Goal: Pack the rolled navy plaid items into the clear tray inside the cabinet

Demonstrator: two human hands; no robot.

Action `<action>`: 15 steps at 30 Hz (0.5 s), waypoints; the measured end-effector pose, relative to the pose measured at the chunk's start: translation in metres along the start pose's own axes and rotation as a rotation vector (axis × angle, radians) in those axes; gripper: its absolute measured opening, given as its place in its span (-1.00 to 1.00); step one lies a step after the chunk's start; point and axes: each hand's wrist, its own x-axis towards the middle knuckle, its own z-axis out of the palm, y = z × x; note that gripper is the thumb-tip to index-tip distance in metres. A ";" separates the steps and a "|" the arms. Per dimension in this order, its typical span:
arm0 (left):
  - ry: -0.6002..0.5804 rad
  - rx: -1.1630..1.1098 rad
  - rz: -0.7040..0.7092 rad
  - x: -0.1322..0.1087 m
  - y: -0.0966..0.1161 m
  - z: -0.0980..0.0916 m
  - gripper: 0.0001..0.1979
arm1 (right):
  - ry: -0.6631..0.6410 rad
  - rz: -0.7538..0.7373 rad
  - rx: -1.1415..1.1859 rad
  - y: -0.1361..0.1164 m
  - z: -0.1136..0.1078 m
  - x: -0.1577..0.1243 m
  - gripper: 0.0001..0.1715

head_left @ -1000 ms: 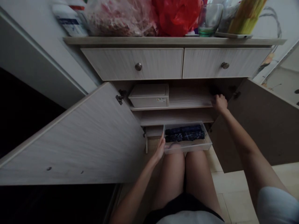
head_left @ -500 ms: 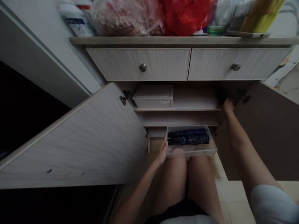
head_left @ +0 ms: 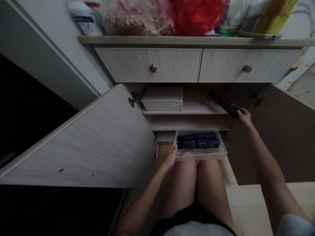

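Left cabinet door [head_left: 81, 141]: swung wide open, its pale wood-grain face filling the left of the view.
Cabinet top [head_left: 172, 40]: carries a white bottle [head_left: 83, 16], a pinkish plastic bag [head_left: 137, 16] and a red plastic bag [head_left: 197, 14], in that order from left to right.
Drawers: two, side by side under the top and both pushed in, each with a round metal knob [head_left: 153, 68].
Lidded box [head_left: 162, 98]: pale, with its lid on, at the left end of the upper shelf [head_left: 197, 106].
Left hand [head_left: 172, 154]: laid against the left wall of the clear tray [head_left: 222, 152], fingers stretched along it. I cannot tell whether it really grips.
Clear tray: in front of the lower cabinet opening, just above the person's bare knees [head_left: 194, 183]. Dark folded bundles [head_left: 198, 141], one of them plaid, lie across it.
Dark folded umbrella [head_left: 225, 103]: lying slantwise at the right end of the upper shelf, its near end in the right hand.
Right hand [head_left: 243, 116]: clenched around the umbrella's near end, at the shelf's front edge.
Right cabinet door [head_left: 283, 137]: open, just beside the right forearm.
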 end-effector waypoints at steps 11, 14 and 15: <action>0.020 0.082 0.044 -0.004 0.009 0.003 -0.16 | -0.624 -0.028 0.111 -0.026 -0.034 -0.099 -0.55; 0.031 0.139 0.106 -0.003 0.008 0.003 -0.20 | -0.802 -0.043 0.078 -0.026 -0.031 -0.118 -0.51; 0.031 0.153 0.111 -0.002 0.007 0.003 -0.20 | -0.856 -0.043 0.070 -0.026 -0.029 -0.123 -0.50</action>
